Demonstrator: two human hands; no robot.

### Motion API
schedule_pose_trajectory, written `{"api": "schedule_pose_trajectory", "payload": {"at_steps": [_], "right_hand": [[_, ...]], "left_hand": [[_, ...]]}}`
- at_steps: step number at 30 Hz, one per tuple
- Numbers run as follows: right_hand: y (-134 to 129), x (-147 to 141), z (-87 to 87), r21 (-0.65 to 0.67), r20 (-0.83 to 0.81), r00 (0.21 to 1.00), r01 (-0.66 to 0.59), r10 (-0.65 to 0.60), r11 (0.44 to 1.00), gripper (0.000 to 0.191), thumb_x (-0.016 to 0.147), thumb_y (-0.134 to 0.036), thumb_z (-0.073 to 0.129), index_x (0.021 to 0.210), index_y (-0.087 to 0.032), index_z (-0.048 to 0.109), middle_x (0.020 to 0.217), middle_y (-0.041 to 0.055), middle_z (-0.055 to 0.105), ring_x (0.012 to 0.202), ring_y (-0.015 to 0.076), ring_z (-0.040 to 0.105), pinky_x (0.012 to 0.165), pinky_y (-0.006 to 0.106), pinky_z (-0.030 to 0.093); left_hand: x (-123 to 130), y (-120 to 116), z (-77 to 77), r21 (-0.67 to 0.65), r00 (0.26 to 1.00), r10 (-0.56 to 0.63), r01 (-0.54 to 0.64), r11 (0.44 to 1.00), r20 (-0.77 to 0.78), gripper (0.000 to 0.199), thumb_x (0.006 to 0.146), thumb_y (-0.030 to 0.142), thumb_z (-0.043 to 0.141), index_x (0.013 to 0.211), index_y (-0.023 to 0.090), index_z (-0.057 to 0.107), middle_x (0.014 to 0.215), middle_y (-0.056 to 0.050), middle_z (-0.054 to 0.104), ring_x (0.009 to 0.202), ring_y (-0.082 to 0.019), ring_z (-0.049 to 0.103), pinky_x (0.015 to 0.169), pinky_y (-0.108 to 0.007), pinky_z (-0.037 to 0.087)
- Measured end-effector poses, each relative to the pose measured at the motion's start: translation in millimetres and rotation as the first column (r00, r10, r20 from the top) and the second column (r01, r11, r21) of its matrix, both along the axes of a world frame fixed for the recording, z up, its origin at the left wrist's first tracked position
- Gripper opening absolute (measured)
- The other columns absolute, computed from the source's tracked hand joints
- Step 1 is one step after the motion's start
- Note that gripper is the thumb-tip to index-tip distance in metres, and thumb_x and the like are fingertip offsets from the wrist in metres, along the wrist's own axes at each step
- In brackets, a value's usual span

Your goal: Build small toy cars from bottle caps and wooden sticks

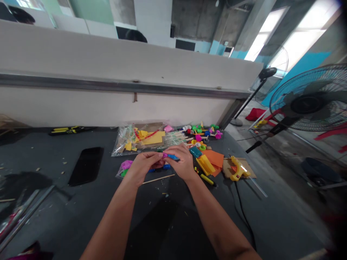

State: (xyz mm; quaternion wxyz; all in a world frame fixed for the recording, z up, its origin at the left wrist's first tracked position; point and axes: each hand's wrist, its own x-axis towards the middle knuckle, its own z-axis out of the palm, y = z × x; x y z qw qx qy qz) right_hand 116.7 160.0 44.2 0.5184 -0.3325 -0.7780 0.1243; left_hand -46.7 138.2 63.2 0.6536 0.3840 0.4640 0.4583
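Observation:
Both of my hands meet above the dark table [154,224]. My left hand [145,164] is closed, its thumb and fingers pinching a small pink-purple piece [165,155]. Against it, a blue piece [172,157] sits in the closed fingers of my right hand [183,160]. The pieces touch or join between my fingertips; what they are made of is too small to tell. Below my hands lies a thin wooden stick [158,179]. Beside my left wrist is a clear bag with pink and green lumps [126,166]. Blue bits [166,167] show partly behind my fingers.
A clear bag with yellow pieces [151,138] lies behind my hands, near colourful small parts [199,137]. To the right are orange sheets [214,159], a yellow-black cutter [207,177] and a corded yellow glue gun [238,169]. A black phone [86,166] lies left. A fan [309,103] stands right.

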Motion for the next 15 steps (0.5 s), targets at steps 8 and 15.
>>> {"api": "schedule_pose_trajectory", "payload": {"at_steps": [8,15], "right_hand": [[-4.3,-1.8,5.2,-0.034,0.032,0.999,-0.034,0.035,0.999,0.027,0.074,-0.034,0.068,0.1,-0.025,0.065,0.096,0.0035,0.068,0.095,0.0191,0.06,0.088,0.036,0.044],[-3.0,-2.3,5.1,-0.017,0.009,1.0,-0.019,0.019,1.0,0.012,0.078,-0.03,0.064,0.088,-0.024,0.065,0.089,0.0023,0.069,0.089,0.0177,0.062,0.084,0.035,0.044]], "left_hand": [[-1.4,-0.1,2.8,0.024,1.0,0.023,-0.023,0.999,-0.014,0.018,0.063,0.032,0.074,0.07,0.015,0.071,0.065,-0.003,0.069,0.059,-0.012,0.06,0.066,-0.026,0.05],[1.3,-2.0,5.1,0.01,0.999,0.041,-0.04,0.999,-0.018,0.022,0.067,0.037,0.07,0.072,0.016,0.072,0.064,-0.004,0.068,0.061,-0.012,0.061,0.069,-0.027,0.05]]}}
